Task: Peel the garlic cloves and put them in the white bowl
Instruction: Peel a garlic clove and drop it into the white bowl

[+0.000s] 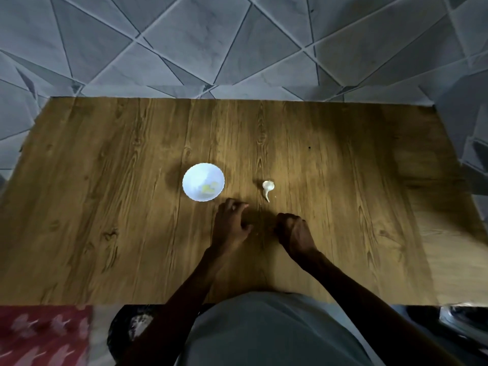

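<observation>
The wooden counter (105, 207) ran wide from left to right, and everything on it sat bunched near the middle, well in from every edge. The white bowl (192, 175) stood a little left of centre, with a few yellowish peeled cloves (210, 188) lying in its near right side. The garlic (268, 186), a small white piece with its papery stalk pointing toward the near edge, lay on the wood to the bowl's right, apart from it. The left grip (232, 223) rested on the counter just on the near side of the bowl, close to its rim but not touching, fingers loosely spread and holding nothing that I could see. The right grip (293, 231) sat beside it, on the near side of the garlic, with its fingers curled under in a tight bunch; whether anything was held inside I could not tell. A strip of bare wood lay between the two grips, and long stretches of it ran out to the left, right and far edges. The grain was brown and streaked, with a small dark speck (309, 147) toward the far right. Beyond the far edge spread grey tiles (184, 48) cut by pale slanting lines. At the near edge the person's grey garment (264, 334) met the counter, and a red patterned cloth (39, 336) showed below the near left corner.
</observation>
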Available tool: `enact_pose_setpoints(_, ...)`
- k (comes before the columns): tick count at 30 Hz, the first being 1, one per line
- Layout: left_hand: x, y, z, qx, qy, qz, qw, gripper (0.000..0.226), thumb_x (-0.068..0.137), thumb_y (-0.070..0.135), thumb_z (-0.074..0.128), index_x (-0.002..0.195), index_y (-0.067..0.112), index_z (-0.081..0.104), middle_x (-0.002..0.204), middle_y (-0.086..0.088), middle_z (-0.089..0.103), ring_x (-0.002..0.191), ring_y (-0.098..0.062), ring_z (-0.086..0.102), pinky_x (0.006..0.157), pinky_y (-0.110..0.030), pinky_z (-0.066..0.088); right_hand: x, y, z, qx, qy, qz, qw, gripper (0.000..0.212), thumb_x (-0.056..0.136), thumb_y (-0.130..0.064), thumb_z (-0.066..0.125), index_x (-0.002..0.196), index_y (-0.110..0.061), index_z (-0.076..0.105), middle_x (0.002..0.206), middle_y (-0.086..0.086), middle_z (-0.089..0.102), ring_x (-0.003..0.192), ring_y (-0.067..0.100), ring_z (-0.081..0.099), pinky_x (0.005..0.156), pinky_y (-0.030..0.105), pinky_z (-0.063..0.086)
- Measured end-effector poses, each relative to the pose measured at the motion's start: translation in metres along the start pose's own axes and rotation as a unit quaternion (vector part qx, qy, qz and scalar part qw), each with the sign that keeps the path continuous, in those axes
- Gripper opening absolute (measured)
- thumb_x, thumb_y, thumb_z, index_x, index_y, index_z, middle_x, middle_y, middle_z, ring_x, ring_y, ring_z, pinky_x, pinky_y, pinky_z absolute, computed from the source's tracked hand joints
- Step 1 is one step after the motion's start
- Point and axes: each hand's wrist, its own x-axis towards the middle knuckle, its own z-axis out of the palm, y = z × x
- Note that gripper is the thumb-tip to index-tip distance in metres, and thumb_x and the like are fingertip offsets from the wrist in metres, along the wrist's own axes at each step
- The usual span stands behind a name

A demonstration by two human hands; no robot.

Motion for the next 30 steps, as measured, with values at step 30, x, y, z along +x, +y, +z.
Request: enact_pose_setpoints(30,-0.011,0.046,-0.066,-0.480,-0.107,-0.101,0.865,0.017,0.089,-0.001,0.065,0.103,-0.010,0.069,0.091,-0.020,0.073,0.073,-0.017,0.072,0.065,-0.018,0.054,0.018,-0.040,-0.051,0.380,0.019,0.109,0.918,0.010,0.087,0.002,0.068,0.084,-0.005,0.074,0.079,0.005,0.075,0.071,0.019,0.073,0.067,0.034,0.062)
